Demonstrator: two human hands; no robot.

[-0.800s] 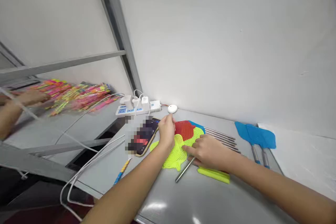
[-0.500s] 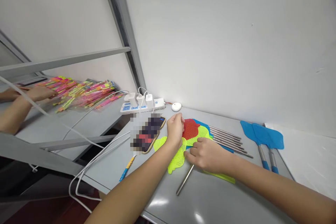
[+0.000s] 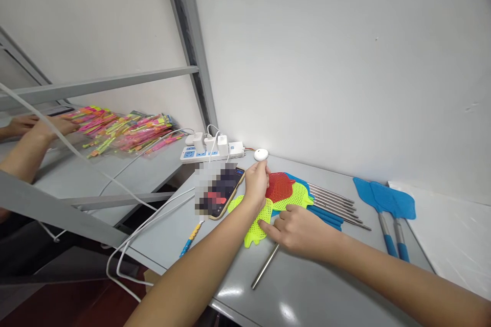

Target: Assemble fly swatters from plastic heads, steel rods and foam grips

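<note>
My left hand (image 3: 257,182) is closed, thumb side up, beside a red perforated fly swatter head (image 3: 281,187). Its fingertips are hidden, so what they hold cannot be made out. Below its wrist lies a lime fly swatter head (image 3: 261,225), and another lime head (image 3: 294,196) sits under the red one. My right hand (image 3: 295,230) curls its fingers around the upper end of a metal rod (image 3: 264,267), which slants toward the table's front. The right thumb reaches over the lime head's edge. Blue handle grips (image 3: 328,218) and thin metal rods (image 3: 333,200) lie behind that hand.
Two blue fly swatters (image 3: 391,202) lie at the right. Left of my hands are a phone (image 3: 224,191), a power strip (image 3: 199,156) and white cables. A white round case (image 3: 261,154) stands by the wall. Another person's hands (image 3: 49,125) are near bagged colourful items (image 3: 134,133).
My right hand has shifted slightly left with the metal rod, and its thumb is now stretched out. The lime strip beneath that hand no longer shows. My left hand stays almost in place.
</note>
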